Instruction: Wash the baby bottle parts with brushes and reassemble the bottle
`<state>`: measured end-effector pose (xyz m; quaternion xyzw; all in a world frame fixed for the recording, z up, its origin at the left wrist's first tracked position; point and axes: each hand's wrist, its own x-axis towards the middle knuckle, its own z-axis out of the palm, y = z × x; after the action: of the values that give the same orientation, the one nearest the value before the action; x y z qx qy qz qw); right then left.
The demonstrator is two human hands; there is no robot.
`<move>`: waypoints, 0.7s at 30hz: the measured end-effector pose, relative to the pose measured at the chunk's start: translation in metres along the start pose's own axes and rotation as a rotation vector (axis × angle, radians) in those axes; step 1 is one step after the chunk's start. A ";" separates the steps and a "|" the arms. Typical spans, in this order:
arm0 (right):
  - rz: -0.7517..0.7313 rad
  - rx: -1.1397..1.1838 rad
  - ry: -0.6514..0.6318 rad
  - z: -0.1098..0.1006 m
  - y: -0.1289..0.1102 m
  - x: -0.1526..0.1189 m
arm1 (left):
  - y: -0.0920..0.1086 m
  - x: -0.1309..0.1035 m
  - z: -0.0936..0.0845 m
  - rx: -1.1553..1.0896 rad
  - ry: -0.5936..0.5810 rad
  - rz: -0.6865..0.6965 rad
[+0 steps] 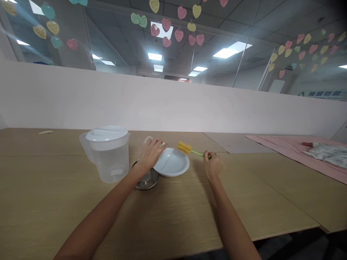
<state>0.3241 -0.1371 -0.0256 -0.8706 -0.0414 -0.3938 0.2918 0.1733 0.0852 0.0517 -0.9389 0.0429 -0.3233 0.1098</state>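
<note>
Right hand [213, 165] grips a brush [185, 147], its yellow head over the bowl's [176, 165] right rim. Left hand [152, 153] is curled round a clear cup [148, 139], partly hidden, beside the bowl. On the bench [162, 220], a metal dish [146, 185] sits under the left wrist; a jug [112, 159] stands farther left.

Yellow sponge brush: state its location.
Just right of centre in the head view, the yellow sponge brush is held in the right hand, near the white dish.
</note>
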 end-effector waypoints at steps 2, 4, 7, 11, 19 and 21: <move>0.120 -0.089 -0.219 0.005 0.010 0.003 | -0.001 0.002 -0.007 -0.231 0.051 -0.165; 0.154 -0.154 -0.454 0.010 0.018 0.002 | 0.003 0.004 -0.019 -0.560 0.060 -0.352; 0.112 -0.180 -0.658 0.019 0.023 -0.003 | 0.021 0.004 -0.042 -0.954 -0.074 -0.463; -0.016 -0.156 -0.834 0.025 0.018 -0.008 | 0.051 -0.005 -0.057 -1.022 -0.351 -0.276; -0.214 -0.102 -1.197 0.012 0.005 -0.012 | 0.067 -0.018 -0.044 -0.663 -0.702 0.039; -0.222 -0.120 -1.252 0.007 0.004 -0.011 | 0.061 -0.018 -0.047 -0.636 -0.719 0.066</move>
<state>0.3226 -0.1346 -0.0392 -0.9412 -0.2721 0.1599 0.1206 0.1301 0.0205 0.0626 -0.9764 0.1287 0.0544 -0.1649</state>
